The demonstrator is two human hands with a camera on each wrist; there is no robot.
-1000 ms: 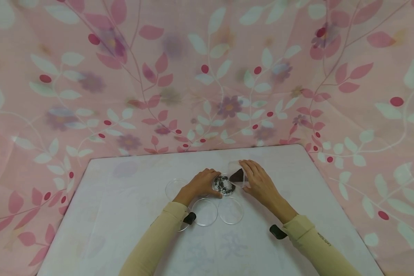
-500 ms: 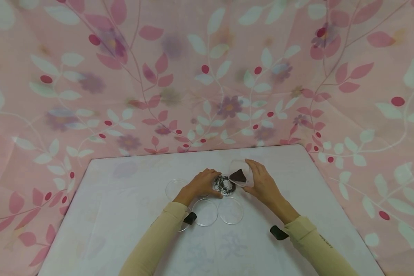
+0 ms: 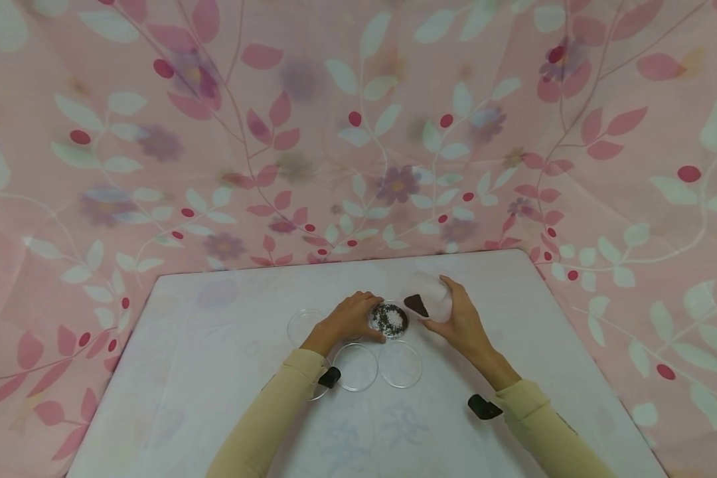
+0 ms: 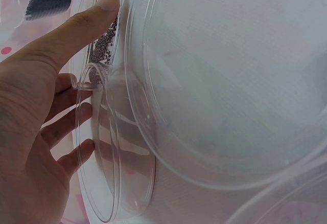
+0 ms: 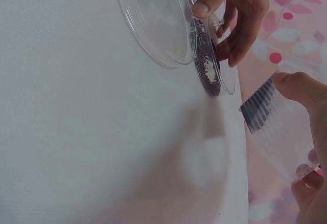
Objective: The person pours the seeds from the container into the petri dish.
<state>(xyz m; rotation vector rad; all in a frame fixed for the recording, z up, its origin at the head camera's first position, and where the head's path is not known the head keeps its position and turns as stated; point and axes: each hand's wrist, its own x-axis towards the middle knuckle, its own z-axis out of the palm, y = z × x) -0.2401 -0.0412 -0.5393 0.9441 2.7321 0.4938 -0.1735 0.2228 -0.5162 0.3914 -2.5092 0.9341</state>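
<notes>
In the head view a clear petri dish [image 3: 388, 320] lies on the table, dark granules scattered over its bottom with white showing through in the middle. My left hand [image 3: 349, 317] grips its left side, thumb [image 4: 87, 27] at the near edge and fingers round the far edge. Just right of that dish, my right hand [image 3: 465, 325] holds a clear plastic cup [image 3: 433, 292], tilted toward the left. Dark granules [image 5: 259, 105] are gathered along the cup's lower side, near its mouth. The right thumb and fingers wrap the cup's wall.
Two clear dishes [image 3: 355, 368] [image 3: 400, 365] lie in front of the granule dish. Another dish [image 3: 301, 326] sits to the left, and one more is partly under the left forearm. A pink floral cloth [image 3: 358, 166] hangs behind the white table [image 3: 215, 345].
My right hand has moved a little right with the cup, away from above the dish, and turned it so its mouth tips less. The left hand stays at the dish.
</notes>
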